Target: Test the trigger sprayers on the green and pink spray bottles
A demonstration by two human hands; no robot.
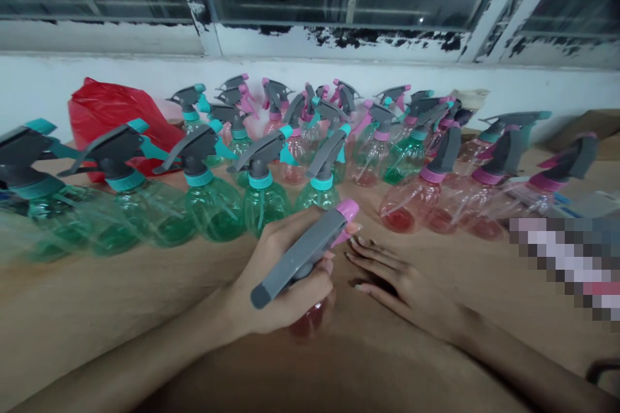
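My left hand [276, 284] is wrapped round a pink spray bottle [310, 319] with a grey trigger head [298, 258] and a pink nozzle tip, held low over the brown table [121, 297]. Only the bottle's reddish lower body shows under my fingers. My right hand [392, 274] lies beside it, fingers stretched out and together, fingertips close to the nozzle, holding nothing.
Several green spray bottles [213, 203] with teal collars stand in a row at left and centre. Several pink ones [416, 203] stand at right and behind. A red plastic bag [111, 110] sits at the back left by the white wall.
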